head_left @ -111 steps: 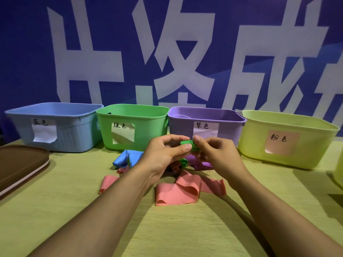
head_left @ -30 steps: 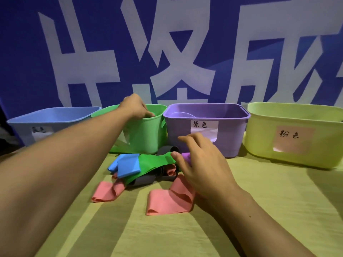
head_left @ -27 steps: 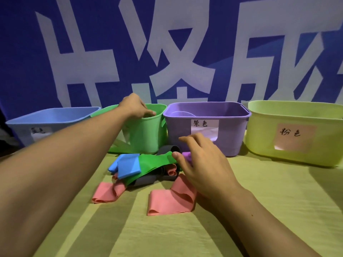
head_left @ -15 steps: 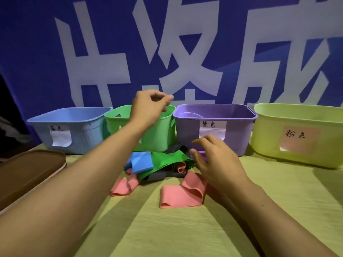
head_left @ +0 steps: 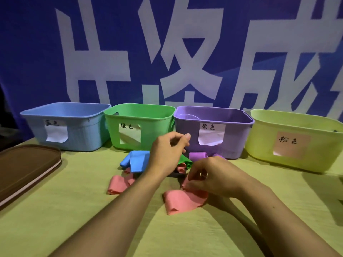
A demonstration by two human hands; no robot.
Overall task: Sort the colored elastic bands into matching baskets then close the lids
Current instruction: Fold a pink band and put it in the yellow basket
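Four open baskets stand in a row at the back: blue [head_left: 78,134], green [head_left: 154,127], purple [head_left: 235,138] and a yellow-green one [head_left: 263,145] with a pink label. In front lies a pile of bands: a blue band [head_left: 138,161], a green band [head_left: 184,160], a purple band [head_left: 197,156] and a pink band [head_left: 117,184] at the left. My left hand [head_left: 167,152] hovers over the pile, fingers loosely curled, holding nothing. My right hand [head_left: 211,176] pinches the far edge of the nearest pink band [head_left: 182,202].
A brown lid [head_left: 24,167] lies on the yellow-green tablecloth at the left edge. A blue banner with large white characters hangs right behind the baskets. A dark band lies partly hidden under the pile and my hands.
My left hand has come back from above the green basket, without the green band it carried, down over the pile. My right hand has dropped onto the nearest pink band and curled its fingers.
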